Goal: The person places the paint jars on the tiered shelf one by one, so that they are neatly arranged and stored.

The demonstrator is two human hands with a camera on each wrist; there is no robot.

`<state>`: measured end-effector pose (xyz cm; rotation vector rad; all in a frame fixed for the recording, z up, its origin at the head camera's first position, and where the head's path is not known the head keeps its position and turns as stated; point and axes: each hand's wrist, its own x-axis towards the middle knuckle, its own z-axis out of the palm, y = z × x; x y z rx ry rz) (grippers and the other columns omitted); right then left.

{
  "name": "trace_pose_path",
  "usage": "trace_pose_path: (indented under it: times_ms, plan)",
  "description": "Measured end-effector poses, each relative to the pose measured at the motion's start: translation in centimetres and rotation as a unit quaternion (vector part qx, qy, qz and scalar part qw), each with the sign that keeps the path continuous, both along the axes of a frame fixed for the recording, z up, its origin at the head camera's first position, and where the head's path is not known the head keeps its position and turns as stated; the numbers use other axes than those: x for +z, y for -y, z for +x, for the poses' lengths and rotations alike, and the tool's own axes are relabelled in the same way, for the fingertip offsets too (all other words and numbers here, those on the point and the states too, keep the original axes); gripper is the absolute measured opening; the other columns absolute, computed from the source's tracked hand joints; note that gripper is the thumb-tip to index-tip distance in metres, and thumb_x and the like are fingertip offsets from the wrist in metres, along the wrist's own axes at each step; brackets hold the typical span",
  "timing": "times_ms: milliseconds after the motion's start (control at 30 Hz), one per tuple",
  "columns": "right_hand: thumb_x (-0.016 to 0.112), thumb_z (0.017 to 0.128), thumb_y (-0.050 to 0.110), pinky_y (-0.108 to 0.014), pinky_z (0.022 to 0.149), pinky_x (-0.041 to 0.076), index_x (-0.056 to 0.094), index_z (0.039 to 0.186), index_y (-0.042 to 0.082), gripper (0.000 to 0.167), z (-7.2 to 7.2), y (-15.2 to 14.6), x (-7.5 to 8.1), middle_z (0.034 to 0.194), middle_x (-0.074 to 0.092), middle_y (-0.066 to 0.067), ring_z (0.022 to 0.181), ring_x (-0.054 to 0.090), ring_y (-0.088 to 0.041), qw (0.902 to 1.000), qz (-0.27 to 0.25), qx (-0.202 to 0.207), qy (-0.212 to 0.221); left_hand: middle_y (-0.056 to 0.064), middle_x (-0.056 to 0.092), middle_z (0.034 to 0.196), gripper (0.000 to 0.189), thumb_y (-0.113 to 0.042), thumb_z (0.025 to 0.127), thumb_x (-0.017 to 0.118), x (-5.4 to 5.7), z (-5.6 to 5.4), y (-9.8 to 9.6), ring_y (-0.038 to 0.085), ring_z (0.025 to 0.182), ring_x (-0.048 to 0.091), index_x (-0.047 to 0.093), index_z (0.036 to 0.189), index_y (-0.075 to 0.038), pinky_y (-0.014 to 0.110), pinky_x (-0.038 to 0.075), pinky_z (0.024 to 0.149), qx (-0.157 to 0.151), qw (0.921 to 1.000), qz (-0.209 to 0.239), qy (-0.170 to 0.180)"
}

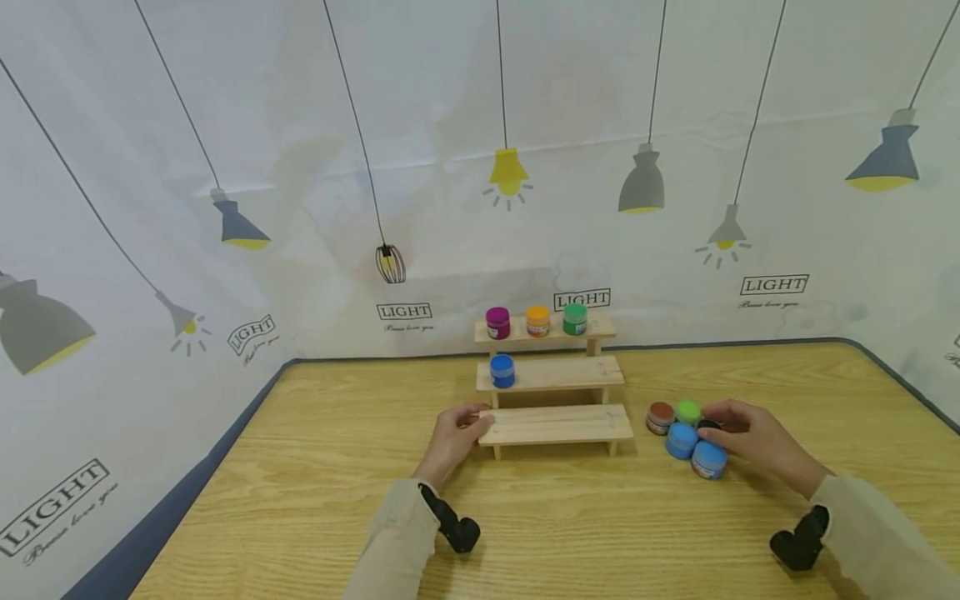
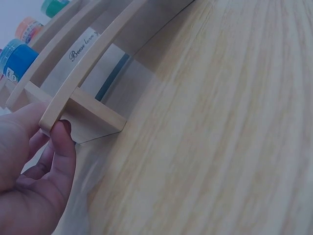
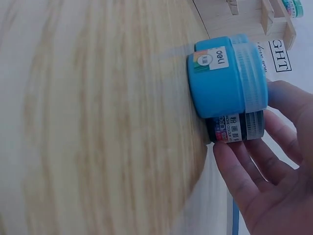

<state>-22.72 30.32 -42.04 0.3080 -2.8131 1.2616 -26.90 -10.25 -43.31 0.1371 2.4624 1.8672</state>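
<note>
My left hand (image 1: 453,437) pinches the left end of the lowest step of a wooden three-step display stand (image 1: 555,427), thumb on top and fingers beneath. On the stand's top step are purple (image 1: 498,323), orange (image 1: 537,322) and green (image 1: 575,320) paint jars; a dark blue paint jar (image 1: 502,372) sits on the middle step. My right hand (image 1: 757,437) grips a black paint jar (image 3: 227,128), partly hidden by the hand and a light blue jar (image 3: 217,81). Around it stand a brown jar (image 1: 661,418), a lime green jar (image 1: 687,412) and two light blue jars (image 1: 682,442).
The wood-grain table (image 1: 570,525) carries the stand and the jar cluster. Behind it hangs a pale cloth (image 1: 450,100) printed with lamps, close to the stand's back. Black wrist cameras (image 1: 459,529) stick out from both sleeves.
</note>
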Motion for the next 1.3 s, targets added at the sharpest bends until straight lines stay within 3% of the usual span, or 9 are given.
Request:
trace_pose_path:
  times_ms: [167, 300, 533, 700, 1167, 1300]
  plan:
    - [0.059, 0.086, 0.027, -0.027, 0.07, 0.046, 0.052, 0.113, -0.006, 0.042, 0.0, 0.1, -0.1, 0.108, 0.054, -0.021, 0.091, 0.053, -0.021, 1.0, 0.003, -0.009, 0.001, 0.006, 0.053, 0.084, 0.029, -0.019, 0.086, 0.06, 0.0, 0.0, -0.1, 0.012, 0.066, 0.049, 0.061, 0.109, -0.003, 0.024, 0.044, 0.056, 0.002, 1.0, -0.002, 0.001]
    - [0.059, 0.086, 0.027, -0.026, 0.07, 0.046, 0.053, 0.112, -0.006, 0.042, 0.0, 0.2, 0.0, 0.107, 0.055, -0.02, 0.092, 0.053, -0.024, 0.9999, 0.008, -0.011, 0.002, 0.006, 0.053, 0.084, 0.029, -0.019, 0.086, 0.059, -0.1, -0.1, -0.1, 0.012, 0.066, 0.049, 0.061, 0.109, -0.002, 0.024, 0.044, 0.055, 0.003, 1.0, -0.004, 0.001]
    - [0.058, 0.087, 0.026, -0.04, 0.074, 0.046, 0.053, 0.11, -0.006, 0.04, 0.2, 0.1, 0.3, 0.107, 0.054, -0.023, 0.095, 0.053, -0.033, 0.9998, 0.016, -0.008, -0.003, 0.005, 0.054, 0.081, 0.03, -0.017, 0.086, 0.06, 0.2, -0.2, 0.0, 0.01, 0.064, 0.049, 0.06, 0.109, 0.001, 0.026, 0.045, 0.056, -0.006, 0.9997, 0.018, 0.012]
    - [0.058, 0.086, 0.029, -0.038, 0.072, 0.047, 0.053, 0.111, -0.006, 0.043, 0.2, -0.2, 0.3, 0.107, 0.055, -0.022, 0.095, 0.053, -0.034, 0.9997, 0.021, -0.014, -0.001, 0.007, 0.054, 0.081, 0.029, -0.013, 0.086, 0.059, 0.6, 0.0, 0.0, 0.013, 0.064, 0.048, 0.058, 0.11, 0.004, 0.031, 0.046, 0.057, -0.012, 0.9996, 0.021, 0.012]
    - [0.056, 0.087, 0.033, -0.033, 0.068, 0.047, 0.049, 0.117, -0.008, 0.051, -0.5, -1.6, 0.2, 0.109, 0.052, -0.025, 0.096, 0.051, -0.036, 0.9993, 0.025, -0.028, 0.007, 0.005, 0.054, 0.081, 0.03, -0.02, 0.086, 0.06, -0.2, -0.3, -0.1, 0.011, 0.064, 0.049, 0.06, 0.109, 0.0, 0.025, 0.045, 0.055, 0.0, 0.9999, 0.01, 0.005]
    - [0.055, 0.088, 0.031, -0.036, 0.071, 0.048, 0.043, 0.121, -0.01, 0.054, -0.5, -1.5, 0.2, 0.115, 0.045, -0.031, 0.1, 0.049, -0.041, 0.9996, 0.011, -0.018, 0.021, 0.006, 0.054, 0.082, 0.03, -0.018, 0.086, 0.059, 0.2, 0.0, 0.0, 0.011, 0.064, 0.049, 0.059, 0.11, 0.001, 0.028, 0.046, 0.057, -0.006, 0.9999, 0.013, 0.008]
